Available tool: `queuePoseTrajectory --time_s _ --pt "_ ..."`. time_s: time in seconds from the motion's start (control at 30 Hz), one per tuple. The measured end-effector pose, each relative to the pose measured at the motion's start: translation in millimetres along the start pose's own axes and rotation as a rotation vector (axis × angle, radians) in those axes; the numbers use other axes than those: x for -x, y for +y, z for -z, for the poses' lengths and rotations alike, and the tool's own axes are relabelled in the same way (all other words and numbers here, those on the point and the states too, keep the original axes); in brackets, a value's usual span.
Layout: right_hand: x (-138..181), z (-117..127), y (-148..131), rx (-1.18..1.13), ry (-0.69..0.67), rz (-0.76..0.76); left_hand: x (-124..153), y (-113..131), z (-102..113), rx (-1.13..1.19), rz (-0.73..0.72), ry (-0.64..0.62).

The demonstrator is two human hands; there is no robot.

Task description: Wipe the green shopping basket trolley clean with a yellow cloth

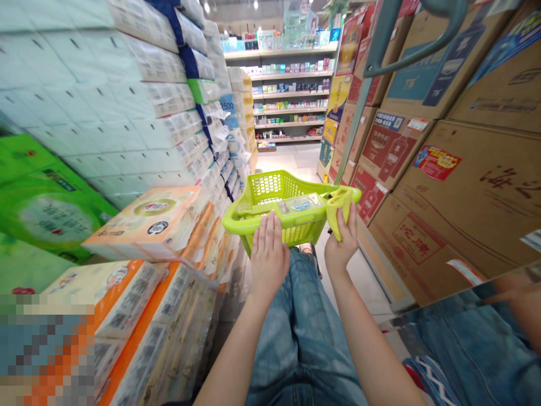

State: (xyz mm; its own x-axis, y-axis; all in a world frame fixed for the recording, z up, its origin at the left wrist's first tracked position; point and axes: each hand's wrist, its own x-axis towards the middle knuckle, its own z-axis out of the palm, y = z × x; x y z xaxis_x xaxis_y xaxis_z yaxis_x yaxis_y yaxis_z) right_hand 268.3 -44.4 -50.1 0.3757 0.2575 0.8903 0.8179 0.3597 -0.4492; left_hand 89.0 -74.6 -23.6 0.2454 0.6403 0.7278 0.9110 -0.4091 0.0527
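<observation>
A lime green shopping cart basket (270,192) stands in front of me in a narrow aisle. My left hand (268,254) lies flat with fingers stretched against the basket's near wall, below its label plate (300,204). My right hand (343,239) is wrapped around the green handle piece (338,206) at the basket's right rear corner. The basket looks empty as far as its mesh shows. My legs in blue jeans (304,332) are below.
Stacks of tissue packs (139,113) fill the left side, with orange packs (156,220) close by. Brown cardboard cartons (460,186) line the right. A product shelf (291,96) stands at the aisle's far end. A blue-clothed person (486,332) is at bottom right.
</observation>
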Motion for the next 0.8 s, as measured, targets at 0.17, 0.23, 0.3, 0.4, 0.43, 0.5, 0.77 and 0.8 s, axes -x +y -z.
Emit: queuePoseTrajectory --time_s 0.17,0.23,0.3,0.4,0.43,0.5,0.77,0.8 --pt "21.4 -4.6 -40.8 -0.006 -0.142 -0.001 1.3 -1.7 -1.4 0.017 0.002 0.007" --pt "31.8 -5.6 -53.3 -0.008 -0.223 0.113 1.8 -2.7 -1.6 0.021 -0.001 0.005" --pt "36.1 -5.4 -54.8 -0.009 -0.252 0.22 1.8 -3.2 -1.2 0.021 -0.002 0.001" --pt "28.0 -2.7 -37.3 0.0 -0.243 0.289 1.1 -3.1 -0.1 0.018 -0.01 -0.007" --pt "22.3 -1.3 -28.2 0.008 -0.226 0.274 0.8 -2.8 0.3 0.016 -0.012 -0.007" --pt "8.6 2.0 -9.2 0.023 -0.154 0.183 0.5 -2.2 0.6 0.01 -0.01 -0.006" --pt "-9.3 11.6 -11.3 0.043 -0.115 -0.008 0.7 0.0 -2.2 0.009 0.01 0.007" --pt "-3.3 10.6 -22.9 0.031 -0.153 0.009 0.8 0.0 -2.5 0.011 0.013 0.009"
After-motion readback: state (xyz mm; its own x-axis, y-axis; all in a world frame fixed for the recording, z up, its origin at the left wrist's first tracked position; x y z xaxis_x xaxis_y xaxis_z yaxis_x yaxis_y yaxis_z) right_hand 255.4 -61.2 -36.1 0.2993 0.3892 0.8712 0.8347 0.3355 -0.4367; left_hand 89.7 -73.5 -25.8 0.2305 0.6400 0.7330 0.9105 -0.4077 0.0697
